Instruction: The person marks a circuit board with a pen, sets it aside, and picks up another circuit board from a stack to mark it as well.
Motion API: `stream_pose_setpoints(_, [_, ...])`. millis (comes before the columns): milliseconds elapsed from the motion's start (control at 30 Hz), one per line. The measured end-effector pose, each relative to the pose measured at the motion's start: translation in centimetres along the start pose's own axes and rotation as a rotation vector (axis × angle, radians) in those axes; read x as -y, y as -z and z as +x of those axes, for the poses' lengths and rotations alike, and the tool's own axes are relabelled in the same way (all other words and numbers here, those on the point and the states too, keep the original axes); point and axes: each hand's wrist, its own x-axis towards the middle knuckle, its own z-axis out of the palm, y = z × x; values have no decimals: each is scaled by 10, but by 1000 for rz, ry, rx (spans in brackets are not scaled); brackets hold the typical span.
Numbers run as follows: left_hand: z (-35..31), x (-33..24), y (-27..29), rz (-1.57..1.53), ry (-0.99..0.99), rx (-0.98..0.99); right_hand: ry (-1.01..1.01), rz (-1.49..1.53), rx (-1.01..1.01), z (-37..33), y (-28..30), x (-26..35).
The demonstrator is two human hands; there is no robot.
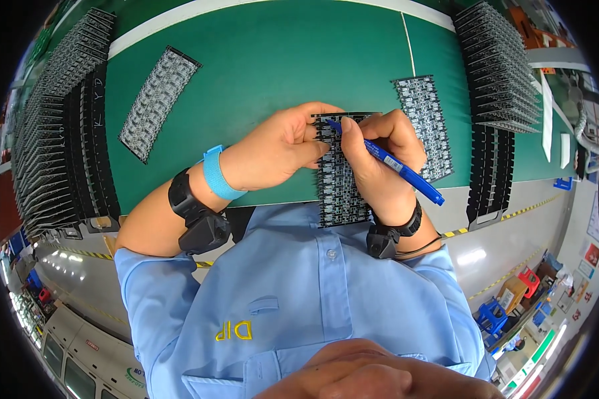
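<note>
My left hand (269, 149) grips the left edge of a dark circuit board panel (338, 189), its thumb on the upper face. The panel is filled with rows of small pale components and reaches past the table's front edge toward my shirt. In my right hand (383, 166) is a blue marker pen (419, 184), its tip end near the panel's upper left part. Fingers and thumb cover some of the panel there. I cannot tell whether the tip touches the board.
On the green table (259, 60) lie a loose panel (158, 103) at the left and another panel (429, 133) just right of my right hand. Black racks of upright panels flank the table: a left rack (93, 139) and a right rack (492, 166).
</note>
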Motion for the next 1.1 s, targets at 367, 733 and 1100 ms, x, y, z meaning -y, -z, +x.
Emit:
stream_pose_setpoints(367, [-1,1,1,-2,-8,9,-3,-62,92,-1,3,3])
stream_pose_setpoints(733, [-1,1,0,-12,-12,-4,23,-12,11,-1,-2,-1])
stream_pose_setpoints(1100, [-1,0,-1,-8,35,-18,-9,-35,71,-8,8,7])
